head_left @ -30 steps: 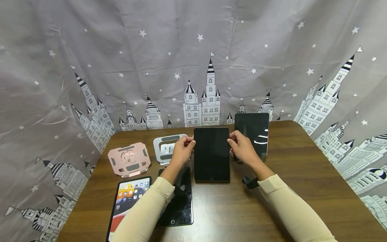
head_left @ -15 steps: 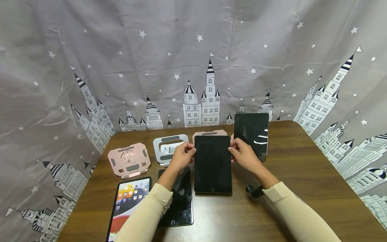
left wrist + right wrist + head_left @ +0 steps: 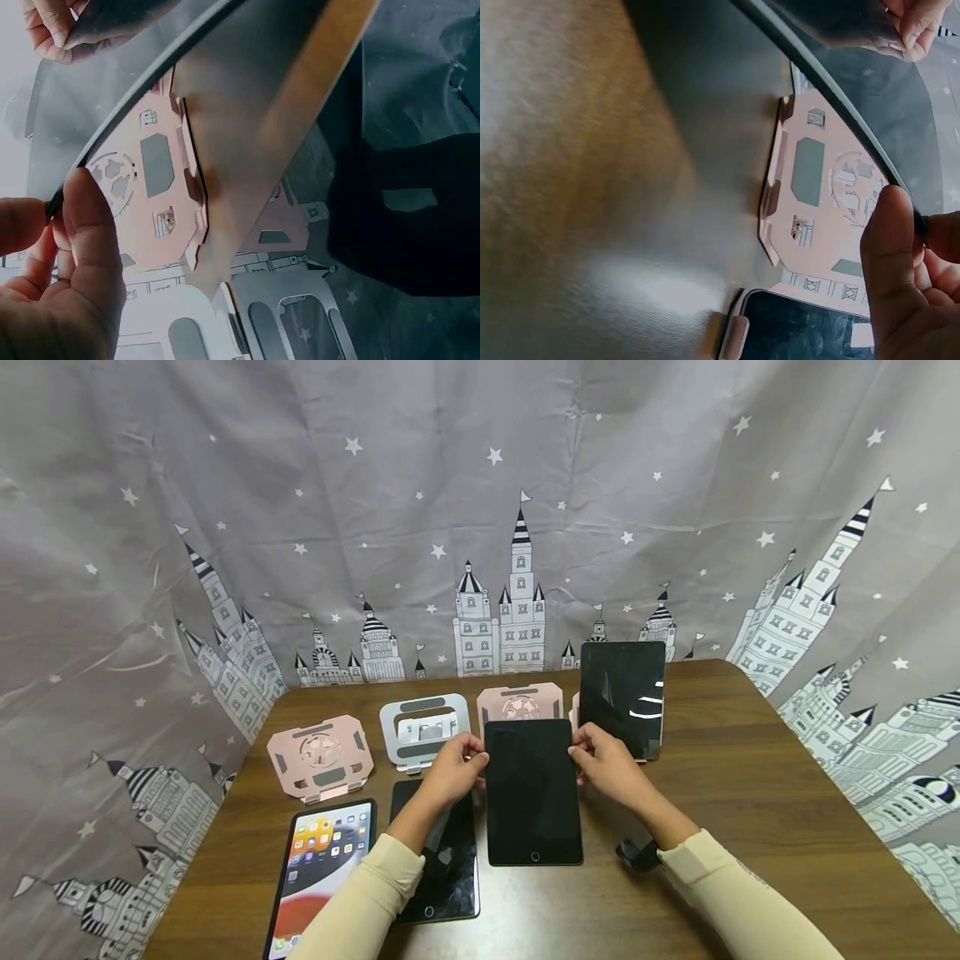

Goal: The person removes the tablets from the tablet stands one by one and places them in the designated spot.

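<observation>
Between both hands is a black tablet (image 3: 534, 793) with its screen up and a round button at the near edge. My left hand (image 3: 454, 770) pinches its left side edge, and my right hand (image 3: 606, 762) pinches the right side edge. In both wrist views thumb and fingers close on the thin rim, and the tablet (image 3: 832, 97) stands away from the wooden surface. Behind it a pink stand (image 3: 521, 700) shows its upper part in the head view; the tablet hides the rest. The right wrist view shows more of this pink stand (image 3: 810, 172), with a lip along its front.
Another tablet (image 3: 622, 693) leans on a pink stand at the back right. A grey-white stand (image 3: 411, 707) and a second pink stand (image 3: 322, 752) are at the left. Two tablets lie flat in front, one dark (image 3: 442, 885), one with a lit screen (image 3: 330, 835). A patterned curtain (image 3: 360, 527) hangs behind.
Both hands have drawn the tablet toward the person, away from the pink stand. The stand's upper part, hidden a second ago, now shows. The other tablets and stands have stayed in place.
</observation>
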`<state>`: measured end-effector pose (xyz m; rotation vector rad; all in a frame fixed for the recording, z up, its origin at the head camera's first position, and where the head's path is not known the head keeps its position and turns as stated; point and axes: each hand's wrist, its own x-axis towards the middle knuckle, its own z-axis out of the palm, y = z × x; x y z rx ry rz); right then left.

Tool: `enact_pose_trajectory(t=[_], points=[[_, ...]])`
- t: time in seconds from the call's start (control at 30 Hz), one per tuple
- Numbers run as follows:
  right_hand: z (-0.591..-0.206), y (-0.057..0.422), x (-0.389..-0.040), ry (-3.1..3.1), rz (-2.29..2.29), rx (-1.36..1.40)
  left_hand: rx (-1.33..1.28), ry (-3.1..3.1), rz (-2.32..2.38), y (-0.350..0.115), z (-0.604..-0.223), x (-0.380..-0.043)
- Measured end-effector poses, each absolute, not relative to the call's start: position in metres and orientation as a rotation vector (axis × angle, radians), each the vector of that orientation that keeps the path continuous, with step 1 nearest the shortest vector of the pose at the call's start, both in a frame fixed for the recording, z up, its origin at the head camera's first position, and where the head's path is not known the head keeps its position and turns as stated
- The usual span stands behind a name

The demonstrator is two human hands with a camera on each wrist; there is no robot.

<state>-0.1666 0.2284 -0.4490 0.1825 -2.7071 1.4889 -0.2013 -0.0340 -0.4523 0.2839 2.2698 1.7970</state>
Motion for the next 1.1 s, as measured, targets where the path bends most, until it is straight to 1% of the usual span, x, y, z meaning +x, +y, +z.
enact_pose_trajectory(t=[0.3,0.6,0.83,1.1], points=[[-0.461,0.229,-0.157,-2.788,1.49,0.168,0.283,2.191,1.695,-0.038,-0.461,-0.193],[-0.47,0.23,-0.156,-2.904,1.46,0.177,0.32,2.261,1.522,-0.037,-0.467,-0.189],[-0.476,0.229,-0.156,-2.929,1.459,0.202,0.379,2.337,1.423,-0.038,-0.471,-0.189],[-0.479,0.23,-0.155,-3.0,1.416,0.174,0.376,2.367,1.315,-0.035,-0.472,-0.19]])
